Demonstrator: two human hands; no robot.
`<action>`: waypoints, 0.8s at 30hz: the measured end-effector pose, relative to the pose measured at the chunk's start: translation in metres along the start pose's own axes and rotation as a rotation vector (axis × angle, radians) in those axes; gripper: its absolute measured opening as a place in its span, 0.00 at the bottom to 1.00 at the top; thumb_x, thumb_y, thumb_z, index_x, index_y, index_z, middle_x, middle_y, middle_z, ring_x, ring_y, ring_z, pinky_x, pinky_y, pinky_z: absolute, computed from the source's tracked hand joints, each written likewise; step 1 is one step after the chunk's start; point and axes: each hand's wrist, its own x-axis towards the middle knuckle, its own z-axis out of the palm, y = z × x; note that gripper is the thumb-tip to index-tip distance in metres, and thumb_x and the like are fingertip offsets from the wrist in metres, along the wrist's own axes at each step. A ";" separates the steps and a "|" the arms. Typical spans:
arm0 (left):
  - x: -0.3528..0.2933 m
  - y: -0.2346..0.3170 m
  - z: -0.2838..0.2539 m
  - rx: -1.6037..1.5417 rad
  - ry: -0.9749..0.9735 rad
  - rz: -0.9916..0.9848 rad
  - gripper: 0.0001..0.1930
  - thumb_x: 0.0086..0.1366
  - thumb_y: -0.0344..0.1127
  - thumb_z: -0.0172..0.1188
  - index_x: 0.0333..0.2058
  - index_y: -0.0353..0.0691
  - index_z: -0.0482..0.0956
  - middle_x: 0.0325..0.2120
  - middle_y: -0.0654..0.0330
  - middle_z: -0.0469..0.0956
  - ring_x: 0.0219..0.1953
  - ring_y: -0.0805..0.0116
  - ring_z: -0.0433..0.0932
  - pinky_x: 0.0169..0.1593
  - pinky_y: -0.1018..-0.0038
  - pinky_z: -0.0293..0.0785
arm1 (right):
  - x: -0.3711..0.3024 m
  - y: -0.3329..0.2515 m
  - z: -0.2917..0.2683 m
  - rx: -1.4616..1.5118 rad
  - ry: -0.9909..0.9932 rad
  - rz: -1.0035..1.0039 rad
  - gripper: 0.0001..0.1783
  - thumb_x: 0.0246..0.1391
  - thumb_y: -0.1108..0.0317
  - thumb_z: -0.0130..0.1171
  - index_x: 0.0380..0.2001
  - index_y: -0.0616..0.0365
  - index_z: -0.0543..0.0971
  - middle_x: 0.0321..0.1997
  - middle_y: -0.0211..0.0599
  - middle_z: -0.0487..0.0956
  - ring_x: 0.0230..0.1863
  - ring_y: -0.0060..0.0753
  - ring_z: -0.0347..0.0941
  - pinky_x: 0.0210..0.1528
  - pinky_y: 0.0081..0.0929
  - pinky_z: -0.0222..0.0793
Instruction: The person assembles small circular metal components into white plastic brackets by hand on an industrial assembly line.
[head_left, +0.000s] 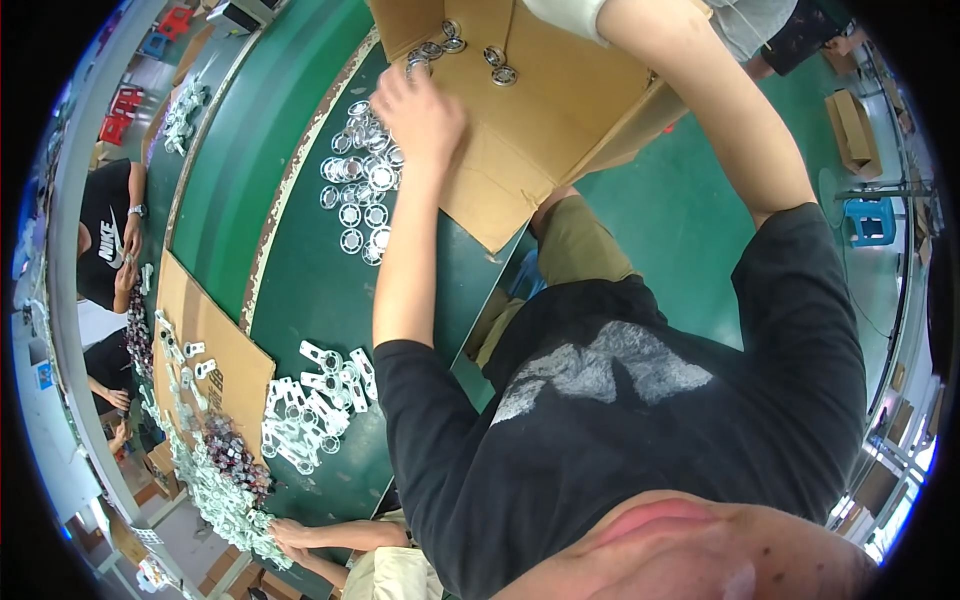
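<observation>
My left hand (422, 118) reaches over the edge of an open cardboard box (565, 125), its fingers spread and slightly blurred. Beneath and beside it, many round silver-and-black wheel-like parts (378, 176) lie loosely on the green table. Several similar round discs (504, 75) rest on the inner cardboard of the box. My right arm stretches to the top edge of the picture, on the far side of the box. A white covering (568, 14) shows at its wrist or hand; the fingers are cut off from view.
White elongated parts with round ends (318, 408) lie piled on the green table (320, 290). A cardboard sheet (228, 345) and a heap of pale small parts (225, 490) are at the left. Other people's hands (290, 535) work nearby. A blue stool (868, 222) stands right.
</observation>
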 end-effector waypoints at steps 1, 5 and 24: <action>0.008 0.019 0.005 -0.131 -0.004 0.064 0.28 0.55 0.39 0.61 0.55 0.36 0.75 0.57 0.41 0.71 0.60 0.43 0.69 0.62 0.48 0.64 | -0.001 0.001 0.001 0.011 0.009 0.018 0.15 0.55 0.68 0.54 0.42 0.57 0.85 0.36 0.56 0.85 0.37 0.57 0.83 0.43 0.49 0.79; 0.018 0.056 0.048 -0.265 0.029 0.173 0.26 0.57 0.41 0.62 0.53 0.39 0.74 0.57 0.43 0.71 0.57 0.44 0.72 0.58 0.52 0.71 | 0.001 -0.008 0.012 0.092 0.152 -0.050 0.15 0.55 0.67 0.54 0.42 0.57 0.85 0.37 0.56 0.84 0.37 0.58 0.83 0.42 0.49 0.78; 0.055 0.020 0.102 -0.019 -0.027 -0.020 0.31 0.62 0.45 0.56 0.63 0.38 0.69 0.64 0.50 0.69 0.68 0.53 0.64 0.67 0.53 0.60 | -0.011 0.010 -0.003 0.622 0.142 -0.214 0.18 0.53 0.69 0.55 0.47 0.58 0.83 0.35 0.57 0.84 0.35 0.59 0.83 0.41 0.49 0.78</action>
